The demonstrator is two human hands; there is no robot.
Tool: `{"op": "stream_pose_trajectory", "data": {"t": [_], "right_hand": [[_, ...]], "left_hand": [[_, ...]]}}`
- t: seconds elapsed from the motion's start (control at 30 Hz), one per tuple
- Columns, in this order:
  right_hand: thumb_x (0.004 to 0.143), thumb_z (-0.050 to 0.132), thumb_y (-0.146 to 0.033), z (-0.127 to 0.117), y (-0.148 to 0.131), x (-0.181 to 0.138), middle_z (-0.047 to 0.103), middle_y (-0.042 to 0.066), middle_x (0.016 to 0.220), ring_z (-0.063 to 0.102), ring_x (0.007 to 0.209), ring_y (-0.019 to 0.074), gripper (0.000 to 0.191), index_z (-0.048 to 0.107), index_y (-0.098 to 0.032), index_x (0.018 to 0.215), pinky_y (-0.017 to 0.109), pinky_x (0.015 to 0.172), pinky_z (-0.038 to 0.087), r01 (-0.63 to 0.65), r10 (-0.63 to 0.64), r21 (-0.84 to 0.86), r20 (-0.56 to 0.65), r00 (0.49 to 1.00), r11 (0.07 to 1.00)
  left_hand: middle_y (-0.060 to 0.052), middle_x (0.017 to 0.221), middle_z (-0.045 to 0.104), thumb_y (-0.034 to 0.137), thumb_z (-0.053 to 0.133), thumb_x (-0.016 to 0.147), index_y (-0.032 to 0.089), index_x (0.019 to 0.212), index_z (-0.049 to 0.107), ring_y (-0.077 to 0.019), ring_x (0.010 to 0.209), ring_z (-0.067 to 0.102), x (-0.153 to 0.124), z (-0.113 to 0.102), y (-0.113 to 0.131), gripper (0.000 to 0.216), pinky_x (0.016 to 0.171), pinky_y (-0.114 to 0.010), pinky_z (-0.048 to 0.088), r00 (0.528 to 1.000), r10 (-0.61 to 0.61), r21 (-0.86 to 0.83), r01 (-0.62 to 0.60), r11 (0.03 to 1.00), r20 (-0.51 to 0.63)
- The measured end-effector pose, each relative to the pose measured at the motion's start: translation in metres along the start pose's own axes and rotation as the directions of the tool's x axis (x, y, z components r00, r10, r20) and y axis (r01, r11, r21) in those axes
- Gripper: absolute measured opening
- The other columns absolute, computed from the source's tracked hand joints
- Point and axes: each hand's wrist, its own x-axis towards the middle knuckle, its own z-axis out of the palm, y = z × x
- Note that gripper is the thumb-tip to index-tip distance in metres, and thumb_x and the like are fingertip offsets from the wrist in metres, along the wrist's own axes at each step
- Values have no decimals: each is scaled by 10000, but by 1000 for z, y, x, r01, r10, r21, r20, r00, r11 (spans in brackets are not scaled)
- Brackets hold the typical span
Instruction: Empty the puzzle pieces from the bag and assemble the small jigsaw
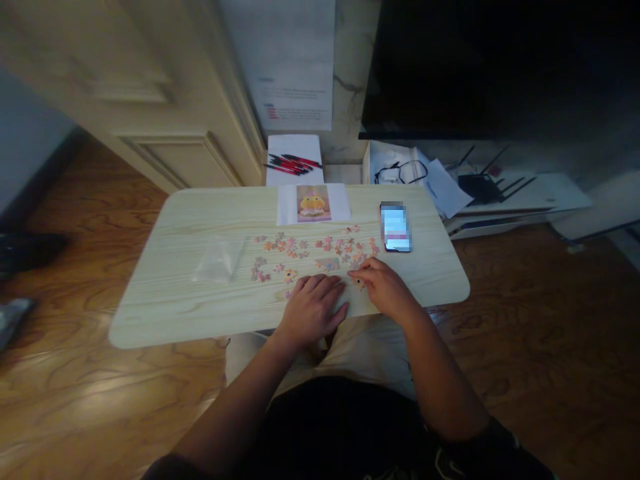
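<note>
Small pink and orange jigsaw puzzle pieces [287,245] lie scattered over the middle of a pale wood-grain table. Several are joined into a little block [327,264] just beyond my hands. My left hand [314,303] rests palm down at the table's front edge, its fingers stretched out and thumb apart, below that block. Close on its right, my right hand [383,283] has thumb and forefinger pinched on a puzzle piece [351,273], mostly covered by the fingertips. Another piece with a dark spot [359,283] shows under the right hand.
A printed sheet with a yellow cartoon picture [314,203] lies at the table's back edge. A lit phone [396,228] is on the right, a clear plastic bag [219,259] on the left. Behind stand red and black pens [293,165] on paper and a white box [371,163].
</note>
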Motion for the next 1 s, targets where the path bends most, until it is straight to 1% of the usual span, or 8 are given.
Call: {"op": "stream_pose_trajectory", "data": {"t": [0.1, 0.2, 0.3, 0.4, 0.5, 0.6, 0.87, 1.0], "right_hand": [[943, 609, -116, -3, -2, -2, 659, 74, 1112, 617, 1098, 224, 290, 731, -233, 1179, 385, 1027, 497, -42, 41, -5, -94, 995, 999], [925, 692, -200, -3, -3, -6, 647, 77, 1074, 614, 1063, 235, 193, 748, -228, 1107, 393, 1007, 502, -77, 73, -46, -84, 994, 996], [953, 601, -111, -1, -1, -7, 631, 64, 1065, 616, 1032, 205, 263, 777, -252, 1088, 361, 986, 511, -29, 29, -23, -14, 999, 999], [952, 546, -56, -1, 2, -7, 619, 54, 1076, 619, 1034, 187, 334, 775, -252, 1097, 347, 985, 515, -6, 8, 36, -40, 999, 999], [936, 591, -80, -5, 5, -8, 622, 53, 1082, 628, 1036, 187, 274, 748, -225, 1108, 340, 980, 520, -34, 41, 69, -93, 995, 997], [906, 677, -138, -7, 7, -11, 636, 50, 1053, 640, 1010, 197, 188, 745, -226, 1057, 338, 946, 527, -56, 59, 53, -44, 997, 997], [917, 654, -157, -6, 14, -12, 653, 43, 1034, 653, 982, 186, 143, 731, -226, 1016, 322, 888, 539, -107, 112, 98, -49, 993, 989], [904, 688, -191, -8, 15, -13, 655, 43, 1009, 653, 934, 182, 99, 736, -219, 986, 310, 844, 541, -130, 133, 78, -29, 991, 988]], "left_hand": [[-91, 1391, 658, 397, 597, 968, 236, 1313, 668, -304, 1230, 590, 0, 2, 6, 387, 988, -499, 457, 997, 71, -33, -71, 997, 8], [-87, 1425, 637, 409, 580, 976, 239, 1323, 664, -314, 1263, 573, 1, 5, 12, 396, 1026, -510, 439, 995, 101, -49, -100, 994, 25], [-96, 1399, 649, 423, 569, 980, 238, 1334, 658, -318, 1251, 578, 2, 7, 14, 409, 1028, -512, 437, 995, 89, -54, -87, 995, 43], [-98, 1379, 658, 430, 563, 983, 231, 1361, 640, -315, 1233, 582, 2, 8, 13, 434, 1017, -512, 442, 995, 85, -61, -82, 995, 55], [-96, 1396, 646, 436, 564, 982, 223, 1376, 627, -312, 1232, 579, 1, 8, 12, 452, 1020, -509, 442, 995, 80, -70, -76, 995, 58], [-105, 1405, 634, 440, 583, 970, 224, 1378, 624, -314, 1244, 569, 1, 7, 13, 464, 1029, -514, 437, 997, 60, -78, -57, 995, 43], [-100, 1339, 657, 406, 582, 948, 223, 1162, 699, -301, 1223, 573, -1, 6, 12, 305, 1017, -503, 430, 999, -51, -102, 50, 993, -7], [-99, 1325, 672, 392, 591, 936, 221, 1205, 687, -299, 1210, 581, -1, 7, 13, 332, 1011, -501, 432, 999, -42, -112, 40, 993, -17]]}}
